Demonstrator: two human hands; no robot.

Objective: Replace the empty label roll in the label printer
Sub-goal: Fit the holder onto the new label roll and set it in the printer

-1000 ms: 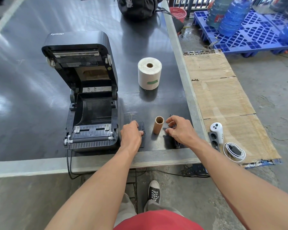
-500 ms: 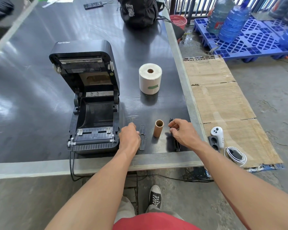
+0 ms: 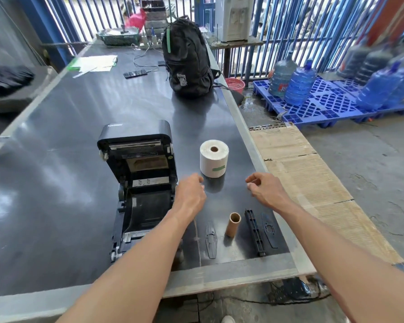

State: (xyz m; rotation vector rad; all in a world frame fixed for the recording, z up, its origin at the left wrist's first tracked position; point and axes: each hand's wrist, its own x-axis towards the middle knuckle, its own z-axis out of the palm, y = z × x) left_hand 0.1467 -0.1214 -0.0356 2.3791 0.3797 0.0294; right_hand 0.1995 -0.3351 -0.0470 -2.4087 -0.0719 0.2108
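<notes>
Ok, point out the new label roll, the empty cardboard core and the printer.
new label roll (image 3: 214, 164): head view, on its white side wall.
empty cardboard core (image 3: 232, 226): head view, on its brown side.
printer (image 3: 135, 132): head view, on the raised lid's top.

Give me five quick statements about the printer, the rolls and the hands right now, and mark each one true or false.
1. The printer has its lid open. True.
2. The new roll sits inside the printer. False: it stands on the table, to the right of the printer.
3. The empty core stands upright on the table. True.
4. The right hand holds the empty core. False: it holds nothing; the core stands nearer the table edge, apart from both hands.
5. The left hand grips the new roll. False: it is empty, just short of the roll.
</notes>
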